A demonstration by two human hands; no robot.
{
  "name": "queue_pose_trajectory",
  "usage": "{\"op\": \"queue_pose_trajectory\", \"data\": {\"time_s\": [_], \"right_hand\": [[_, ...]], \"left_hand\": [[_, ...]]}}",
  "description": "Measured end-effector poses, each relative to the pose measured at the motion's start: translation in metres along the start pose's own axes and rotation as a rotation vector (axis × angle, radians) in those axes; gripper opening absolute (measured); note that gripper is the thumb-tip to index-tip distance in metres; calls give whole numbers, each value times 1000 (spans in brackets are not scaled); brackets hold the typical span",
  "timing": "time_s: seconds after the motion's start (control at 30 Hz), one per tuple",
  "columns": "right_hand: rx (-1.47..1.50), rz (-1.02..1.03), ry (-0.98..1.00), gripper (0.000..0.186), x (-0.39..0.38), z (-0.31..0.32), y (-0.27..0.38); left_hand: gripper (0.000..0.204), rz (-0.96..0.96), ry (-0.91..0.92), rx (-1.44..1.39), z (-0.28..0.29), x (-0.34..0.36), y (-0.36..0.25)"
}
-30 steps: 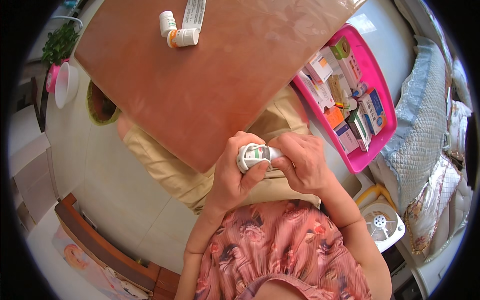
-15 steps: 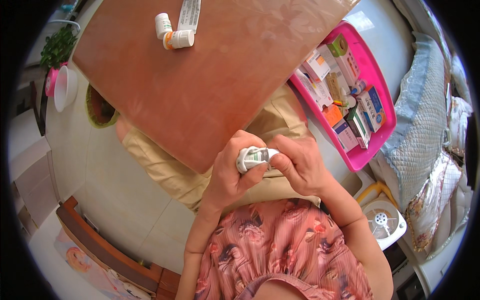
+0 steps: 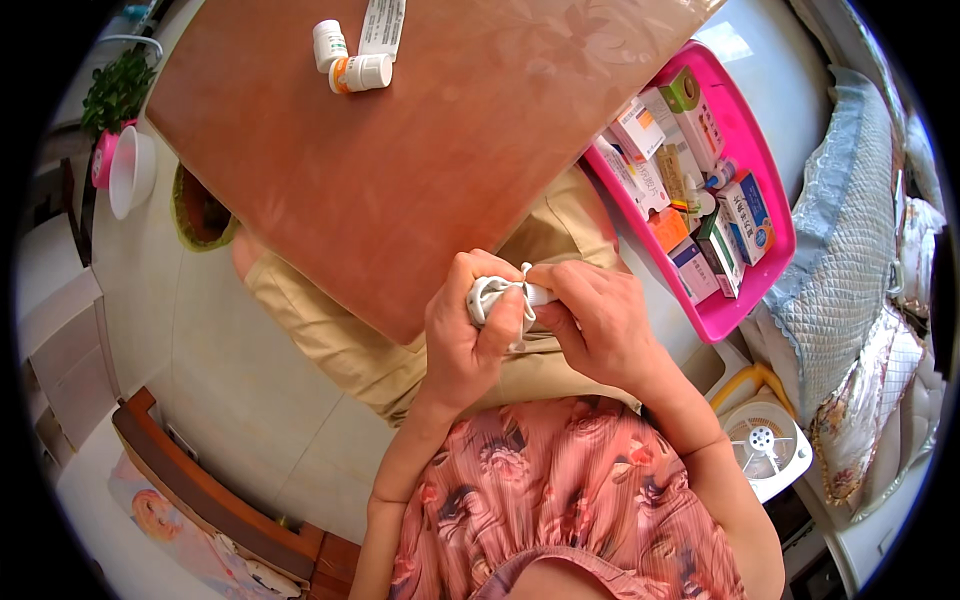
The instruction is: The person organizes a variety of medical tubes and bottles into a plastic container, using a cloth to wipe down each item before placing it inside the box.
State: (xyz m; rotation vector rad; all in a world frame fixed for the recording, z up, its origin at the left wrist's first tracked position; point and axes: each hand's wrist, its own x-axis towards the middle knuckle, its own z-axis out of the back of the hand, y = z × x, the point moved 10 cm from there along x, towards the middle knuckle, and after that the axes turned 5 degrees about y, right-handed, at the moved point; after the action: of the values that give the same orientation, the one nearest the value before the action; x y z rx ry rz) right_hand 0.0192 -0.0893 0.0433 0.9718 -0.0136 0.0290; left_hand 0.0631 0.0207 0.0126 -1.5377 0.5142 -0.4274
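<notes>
Over my lap, just off the near corner of the table, my left hand [image 3: 466, 325] is closed round a small white thing with a white cord or strap looped over it [image 3: 490, 297]. Its exact kind is unclear, as my fingers cover much of it. My right hand [image 3: 590, 315] pinches its right end, thumb and fingers pressed together close to my left fingertips. A thin loop sticks up between the two hands. Far off on the table, two white pill bottles [image 3: 330, 45] touch, one upright-looking and one with an orange label [image 3: 361, 73] lying on its side.
A brown table [image 3: 400, 190] fills the middle, with a flat printed packet [image 3: 383, 25] near the bottles. To the right, a pink tray [image 3: 712, 325] holds several medicine boxes. A small white fan [image 3: 765, 445] and quilted blue cushion [image 3: 835, 220] lie farther right. A plant [image 3: 115, 95] stands left.
The held thing has turned, and its green-and-grey printed side no longer shows. The cord now forms a loose loop on top. My fingers have shifted and drawn closer together.
</notes>
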Motion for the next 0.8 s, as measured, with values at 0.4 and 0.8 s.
{"op": "queue_pose_trajectory", "data": {"time_s": [0.4,0.8], "right_hand": [[219,-112,33,23,-7,-1,-12],[22,-19,82,22,-4,0,-1]], "left_hand": [[21,-49,-8,-51,-1,-4,0],[27,-140,78,83,-6,-5,-11]]}}
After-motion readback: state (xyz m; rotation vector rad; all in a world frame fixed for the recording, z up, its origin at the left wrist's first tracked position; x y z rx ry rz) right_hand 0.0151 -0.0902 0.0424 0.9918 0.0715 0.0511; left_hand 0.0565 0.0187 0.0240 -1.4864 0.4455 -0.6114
